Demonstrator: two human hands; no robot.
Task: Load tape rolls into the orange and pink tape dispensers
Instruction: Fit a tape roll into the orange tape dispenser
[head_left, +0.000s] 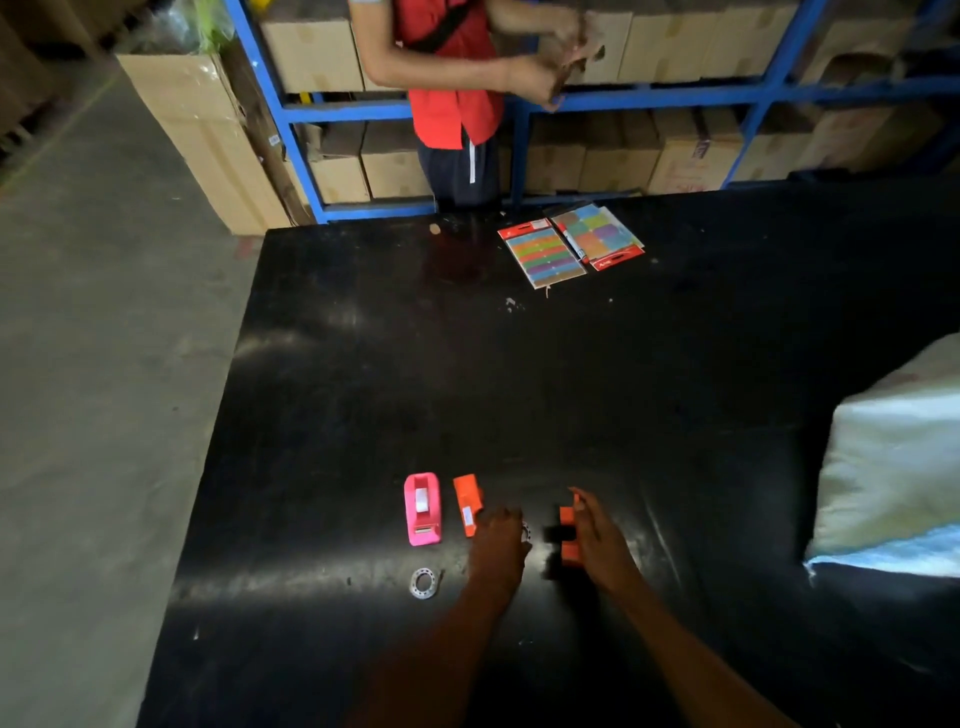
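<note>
A pink tape dispenser (423, 509) lies on the black table (519, 374) with a white roll inside it. Just right of it lies an orange box-like piece (468, 501). My left hand (498, 545) rests on the table beside that piece, fingers curled over a clear tape roll (525, 532) that peeks out at its right. My right hand (597, 535) grips the orange tape dispenser (569, 535), blurred, with a dark part on its left side. Another clear tape roll (424, 583) lies loose near the front, left of my left forearm.
Two packs of coloured sticky tabs (569, 244) with a marker lie at the table's far edge. A person in a red vest (452, 78) stands behind the table at blue shelving with cardboard boxes. A white sack (893, 467) sits at the right.
</note>
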